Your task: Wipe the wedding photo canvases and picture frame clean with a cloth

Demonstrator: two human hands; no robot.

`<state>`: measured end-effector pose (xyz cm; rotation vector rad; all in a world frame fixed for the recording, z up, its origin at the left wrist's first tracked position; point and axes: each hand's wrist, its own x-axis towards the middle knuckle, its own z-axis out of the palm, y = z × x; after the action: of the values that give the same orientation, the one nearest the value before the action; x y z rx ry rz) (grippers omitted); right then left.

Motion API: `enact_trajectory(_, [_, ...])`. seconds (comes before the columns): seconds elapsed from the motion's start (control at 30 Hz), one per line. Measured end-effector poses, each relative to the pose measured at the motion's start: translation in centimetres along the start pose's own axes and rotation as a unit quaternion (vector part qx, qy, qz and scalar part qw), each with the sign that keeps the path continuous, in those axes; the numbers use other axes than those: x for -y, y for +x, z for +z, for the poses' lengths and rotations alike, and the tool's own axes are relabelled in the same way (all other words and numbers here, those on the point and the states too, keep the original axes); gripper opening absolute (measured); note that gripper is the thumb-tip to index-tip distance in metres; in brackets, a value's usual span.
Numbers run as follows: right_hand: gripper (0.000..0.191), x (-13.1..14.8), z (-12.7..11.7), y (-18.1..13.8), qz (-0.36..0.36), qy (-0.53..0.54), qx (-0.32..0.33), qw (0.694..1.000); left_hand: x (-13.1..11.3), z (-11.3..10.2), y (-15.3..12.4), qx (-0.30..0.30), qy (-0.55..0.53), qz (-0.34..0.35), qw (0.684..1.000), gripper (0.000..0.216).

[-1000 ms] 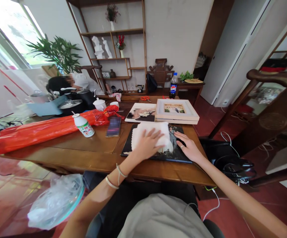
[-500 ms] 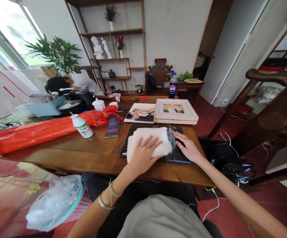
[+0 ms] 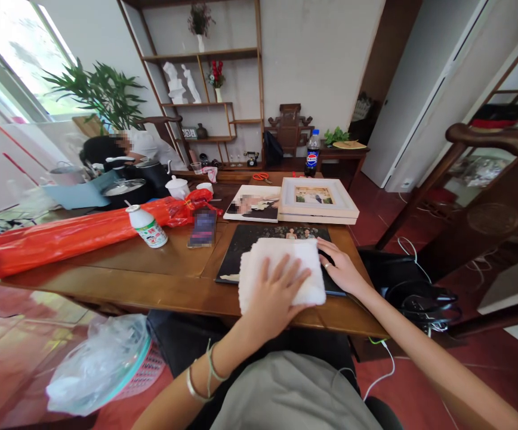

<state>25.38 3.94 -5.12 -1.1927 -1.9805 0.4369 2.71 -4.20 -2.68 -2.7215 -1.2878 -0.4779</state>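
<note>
Bottle: left of centre, standing on the table, well apart from the hands.
Left hand: lower centre, spread flat on the cloth, fingers slightly apart, pressing rather than grasping.
Cloth: white, folded, lying across the near edge of the dark photo panel.
Photo panel: flat on the table, just below and right of centre.
Right hand: right of centre, loosely open on the panel's right end, clasping nothing visible.
Wiping: seemingly mid-stroke; the next pass would call for even pressure, panel steadied.
Change: cloth lower and farther right than half a second ago, baring more of the panel's top.
</note>
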Motion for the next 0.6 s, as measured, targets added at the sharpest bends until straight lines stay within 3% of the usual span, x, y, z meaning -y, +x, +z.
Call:
enact_trajectory(0.13, [0.043,0.0,-0.1,0.0,-0.012,0.005,0.013,1.000,-1.2,-0.2,0.5,0.003,-0.033,0.014,0.999,0.060])
enact_trajectory(0.27, [0.038,-0.1,0.0,0.0,-0.003,-0.002,-0.007,1.000,1.5,-1.4,0.5,0.022,-0.060,-0.007,0.998,0.055])
enact_trajectory(0.47, [0.037,-0.1,0.2,0.0,-0.003,0.003,-0.012,1.000,7.0,-2.4,-0.1,0.029,-0.026,-0.096,0.995,0.053])
enact_trajectory(0.6, [0.038,-0.1,0.3,0.0,-0.003,-0.003,-0.010,1.000,6.7,-1.9,-0.1,0.021,0.011,-0.118,0.993,0.054])
